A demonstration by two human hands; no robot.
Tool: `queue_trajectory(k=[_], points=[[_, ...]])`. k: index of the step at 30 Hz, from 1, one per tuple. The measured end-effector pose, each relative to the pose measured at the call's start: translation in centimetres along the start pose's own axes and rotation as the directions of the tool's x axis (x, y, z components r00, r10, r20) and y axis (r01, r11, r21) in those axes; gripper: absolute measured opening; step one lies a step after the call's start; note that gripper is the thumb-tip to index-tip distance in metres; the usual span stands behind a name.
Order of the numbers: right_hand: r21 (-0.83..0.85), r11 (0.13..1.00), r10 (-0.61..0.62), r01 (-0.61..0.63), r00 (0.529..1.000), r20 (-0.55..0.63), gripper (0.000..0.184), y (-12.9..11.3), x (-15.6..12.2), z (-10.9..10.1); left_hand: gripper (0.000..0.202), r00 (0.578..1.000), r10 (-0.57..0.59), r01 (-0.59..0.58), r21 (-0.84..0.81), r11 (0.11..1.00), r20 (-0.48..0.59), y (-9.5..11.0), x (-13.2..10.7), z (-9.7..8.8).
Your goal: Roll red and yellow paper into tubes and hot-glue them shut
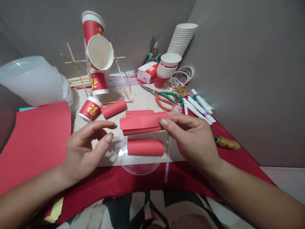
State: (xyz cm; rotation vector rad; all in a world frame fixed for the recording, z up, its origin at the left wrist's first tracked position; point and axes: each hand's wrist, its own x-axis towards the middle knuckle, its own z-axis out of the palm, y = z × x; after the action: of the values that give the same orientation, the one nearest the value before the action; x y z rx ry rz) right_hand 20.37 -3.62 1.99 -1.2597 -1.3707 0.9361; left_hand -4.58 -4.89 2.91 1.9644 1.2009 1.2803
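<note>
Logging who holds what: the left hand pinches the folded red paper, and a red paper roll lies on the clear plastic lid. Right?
Not quite: the head view shows the right hand pinching the folded red paper; the left hand is open and empty. The red paper roll does lie on the clear plastic lid.

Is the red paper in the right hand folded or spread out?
Folded: the paper, pinched by the right hand, shows several overlapping layers with stepped edges.

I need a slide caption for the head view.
Right hand pinches folded red paper near a red roll on a clear lid; left hand open.
</note>
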Motion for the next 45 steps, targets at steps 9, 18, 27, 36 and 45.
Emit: queue_trajectory(k=[9,18,27,36,45], points=[[-0.060,0.998,-0.017,0.022,0.997,0.076,0.027,0.3,-0.7,0.8,0.024,0.761,-0.416,0.631,-0.419,0.653,0.498,0.0,0.4,1.0],[-0.016,0.994,0.107,-0.105,0.976,0.192,0.039,0.8,-0.4,0.4,0.038,0.666,-0.386,0.743,-0.520,0.422,0.638,-1.0,0.8,0.9],[-0.088,0.996,0.019,-0.001,0.980,0.197,0.047,0.5,-0.3,0.6,0.028,0.707,-0.331,0.705,-0.585,0.400,0.625,-0.8,1.0,0.7],[-0.090,0.994,-0.038,0.060,0.972,0.231,0.046,0.5,-0.7,0.8,0.024,0.652,-0.481,0.758,-0.484,0.438,0.586,-0.9,0.8,1.1],[0.154,0.974,0.108,-0.165,0.939,0.328,0.021,0.8,-0.6,0.9,0.028,0.703,-0.474,0.706,-0.440,0.556,0.530,-0.5,0.6,1.3]])
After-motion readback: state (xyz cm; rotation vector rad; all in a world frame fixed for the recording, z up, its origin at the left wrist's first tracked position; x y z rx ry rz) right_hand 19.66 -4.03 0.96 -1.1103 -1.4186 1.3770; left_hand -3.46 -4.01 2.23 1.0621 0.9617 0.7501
